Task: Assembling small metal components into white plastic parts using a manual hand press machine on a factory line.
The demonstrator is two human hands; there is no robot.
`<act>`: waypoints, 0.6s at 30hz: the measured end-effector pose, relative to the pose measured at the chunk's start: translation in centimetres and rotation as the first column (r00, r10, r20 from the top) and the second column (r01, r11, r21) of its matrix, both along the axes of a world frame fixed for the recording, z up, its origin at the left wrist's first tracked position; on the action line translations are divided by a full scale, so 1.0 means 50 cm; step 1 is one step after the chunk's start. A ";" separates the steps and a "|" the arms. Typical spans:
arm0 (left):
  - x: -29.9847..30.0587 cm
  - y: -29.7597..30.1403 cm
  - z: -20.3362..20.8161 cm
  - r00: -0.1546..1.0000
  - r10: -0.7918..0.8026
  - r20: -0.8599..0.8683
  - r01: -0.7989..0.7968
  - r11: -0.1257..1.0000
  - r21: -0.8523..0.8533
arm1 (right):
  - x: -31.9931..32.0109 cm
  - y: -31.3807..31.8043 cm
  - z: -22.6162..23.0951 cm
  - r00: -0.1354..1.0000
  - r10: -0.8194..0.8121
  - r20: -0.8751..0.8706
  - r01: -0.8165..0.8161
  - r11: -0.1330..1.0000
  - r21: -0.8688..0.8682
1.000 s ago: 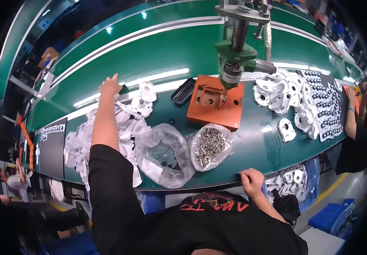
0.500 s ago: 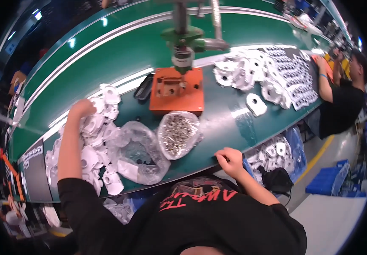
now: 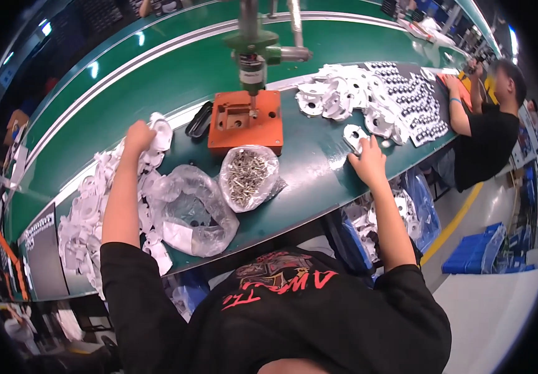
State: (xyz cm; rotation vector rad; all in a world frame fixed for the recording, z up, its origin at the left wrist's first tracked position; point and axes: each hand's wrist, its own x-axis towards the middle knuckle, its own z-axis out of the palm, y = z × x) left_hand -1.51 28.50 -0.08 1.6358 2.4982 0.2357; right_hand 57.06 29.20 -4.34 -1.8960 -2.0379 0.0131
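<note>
My left hand (image 3: 139, 136) is closed at the edge of a white moulded plastic part (image 3: 161, 133), at the far end of a heap of similar parts (image 3: 88, 209). Its fingertips are partly hidden. On the right, my right hand (image 3: 369, 166) reaches over the bench with its fingers apart. Its fingertips are at the near edge of a single white plastic part (image 3: 353, 134) with a dark hole. Between my arms stands an orange fixture block (image 3: 244, 149) under a green and grey vertical tool (image 3: 251, 68). A clear bag of metal screws (image 3: 247, 177) sits in front of the block.
A crumpled clear plastic bag (image 3: 219, 234) lies beside the screws. A black tray (image 3: 199, 120) sits left of the fixture. More white parts (image 3: 337, 87) and rows of dark-centred parts (image 3: 406, 100) fill the right side, where a co-worker (image 3: 496, 134) works.
My right hand has moved from the bench's front edge out to the single white part, its fingers spreading. My left hand has shifted right to the white part at the heap's far end.
</note>
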 end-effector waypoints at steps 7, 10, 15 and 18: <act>0.165 -0.132 0.206 0.413 -0.018 0.910 -0.289 0.945 0.150 | 0.017 -0.009 0.008 1.000 0.028 -0.005 -0.028 0.997 0.076; 0.229 -0.172 0.210 0.194 -0.330 0.924 -0.439 0.813 0.383 | 0.011 -0.001 -0.007 1.000 -0.002 0.013 0.000 0.995 0.096; 0.383 -0.247 0.192 -0.157 -0.643 0.749 -0.473 0.715 0.514 | -0.003 -0.013 0.029 0.986 -0.165 -0.014 0.165 0.984 0.060; 0.460 -0.273 0.168 -0.337 -0.650 0.681 -0.480 0.741 0.469 | -0.007 -0.048 0.032 0.855 0.052 -0.515 0.054 0.981 0.188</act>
